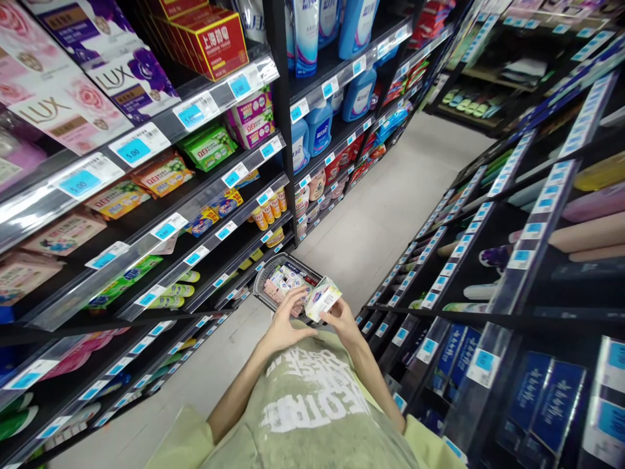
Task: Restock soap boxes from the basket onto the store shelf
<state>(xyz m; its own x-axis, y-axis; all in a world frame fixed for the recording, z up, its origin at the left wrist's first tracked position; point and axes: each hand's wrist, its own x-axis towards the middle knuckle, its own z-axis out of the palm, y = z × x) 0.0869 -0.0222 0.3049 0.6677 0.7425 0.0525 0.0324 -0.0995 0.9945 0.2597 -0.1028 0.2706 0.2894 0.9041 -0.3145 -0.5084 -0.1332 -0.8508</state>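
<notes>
My right hand [346, 326] grips a small white box [323, 299] with purple and yellow-green print, its fingers and thumb at the box's near right edge. To the left of the box, my left hand [286, 326] is open, thumb and fingers apart and curved, holding nothing. Whether its fingertips touch the box I cannot tell. Beneath both hands stands a dark shopping basket [261, 286] on the floor side. Several packaged goods [286, 279], white, pink and dark, lie in it; my hands and the box hide part of them.
Left shelves carry LUX soap boxes [131, 71], red-and-gold boxes [217, 42], a green soap pack [209, 147] and blue detergent bottles [319, 127]. On the right, a shelf rack [508, 234] holds slippers and blue boxes [541, 404]. The grey aisle floor [361, 208] runs between.
</notes>
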